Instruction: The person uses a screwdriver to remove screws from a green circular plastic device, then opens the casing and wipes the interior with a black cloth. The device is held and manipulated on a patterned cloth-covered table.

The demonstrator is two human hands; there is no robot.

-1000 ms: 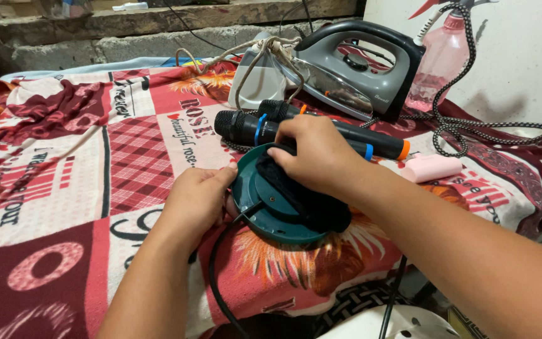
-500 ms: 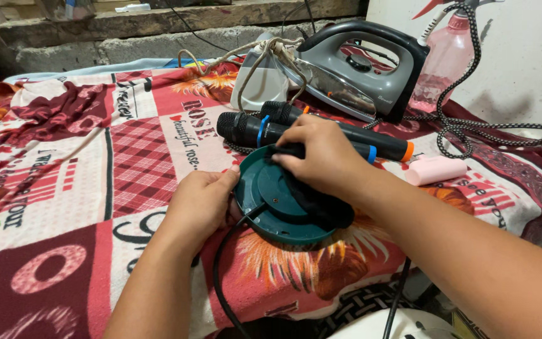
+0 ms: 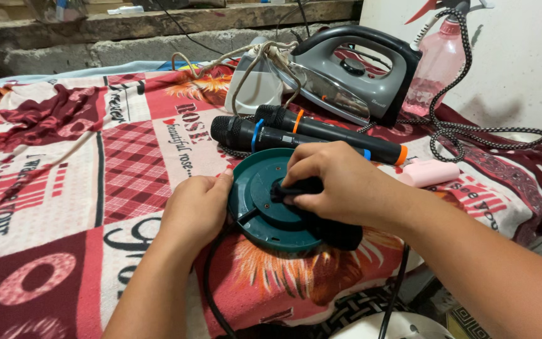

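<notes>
While lying flat, teal disc (image 3: 265, 216) steadied by left hand (image 3: 197, 210); right hand (image 3: 340, 185) pinching black knob (image 3: 296, 188)

Single view from the camera on my head, looking down and forward over my forearms onto the patterned blanket (image 3: 95, 163), close to the work. My left hand (image 3: 197, 210) and right hand (image 3: 340, 182) meet at centre on the green round base (image 3: 265, 188). The clothes iron (image 3: 359, 75) lies at 1 o'clock; the spray bottle (image 3: 437, 69) at 2 o'clock, farther off.
</notes>
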